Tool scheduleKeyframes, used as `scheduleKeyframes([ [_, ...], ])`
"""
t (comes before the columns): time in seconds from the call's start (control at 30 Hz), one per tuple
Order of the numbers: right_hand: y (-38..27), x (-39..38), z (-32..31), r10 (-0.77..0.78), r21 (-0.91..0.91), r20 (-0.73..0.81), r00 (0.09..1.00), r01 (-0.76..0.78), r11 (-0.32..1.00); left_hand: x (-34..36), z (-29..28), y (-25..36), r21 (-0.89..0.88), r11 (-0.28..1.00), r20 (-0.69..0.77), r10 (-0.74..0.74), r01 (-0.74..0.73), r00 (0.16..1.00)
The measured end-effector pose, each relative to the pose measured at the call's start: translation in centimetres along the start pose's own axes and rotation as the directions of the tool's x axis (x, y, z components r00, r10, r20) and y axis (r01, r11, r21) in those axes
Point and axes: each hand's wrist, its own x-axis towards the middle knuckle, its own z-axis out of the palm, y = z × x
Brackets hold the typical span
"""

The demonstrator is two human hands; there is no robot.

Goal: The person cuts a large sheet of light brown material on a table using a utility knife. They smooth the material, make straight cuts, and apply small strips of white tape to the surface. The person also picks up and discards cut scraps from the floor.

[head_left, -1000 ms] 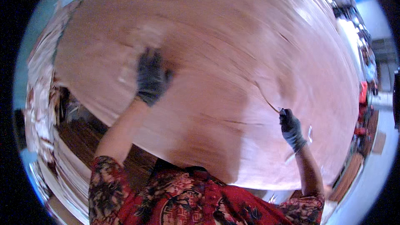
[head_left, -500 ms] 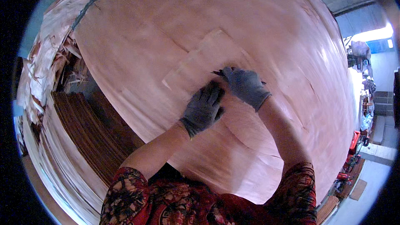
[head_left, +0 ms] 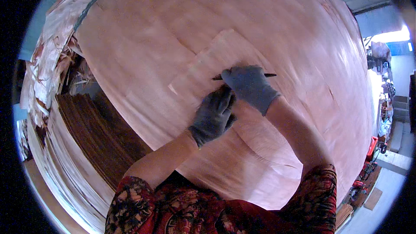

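Head view: the right hand's grip is closed round a slim dark tool, while the left hand sits just beside it, whether holding anything I cannot tell. Both are over the pale-red sheet filling mid-frame, near a lighter rectangular patch; the step seems to be close tool work there, calling next for a steady left hand. Brown stacked sheets lie lower left, torn scraps upper left.
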Motion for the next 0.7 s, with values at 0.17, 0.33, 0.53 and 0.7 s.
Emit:
scheduleKeyframes([
  [0.17,-1.1,0.0,-0.5,0.075,-0.029,0.000,0.997,-0.075,0.997,0.3,-0.5,0.0,0.079,0.996,-0.001,0.040,-0.040,0.999],
  [0.33,0.0,-2.6,0.1,0.124,-0.006,-0.083,0.989,-0.125,0.992,0.4,-0.5,0.3,0.112,0.993,0.004,0.043,-0.043,0.999],
  [0.53,1.8,-9.6,0.8,0.357,-0.045,-0.072,0.931,-0.361,0.932,0.2,-0.4,0.0,0.160,0.984,0.012,0.077,-0.077,0.997],
  [0.7,1.4,-17.0,2.2,0.597,0.081,0.047,0.801,-0.598,0.797,0.3,-0.2,0.0,0.250,0.962,-0.007,0.119,-0.114,0.993],
])
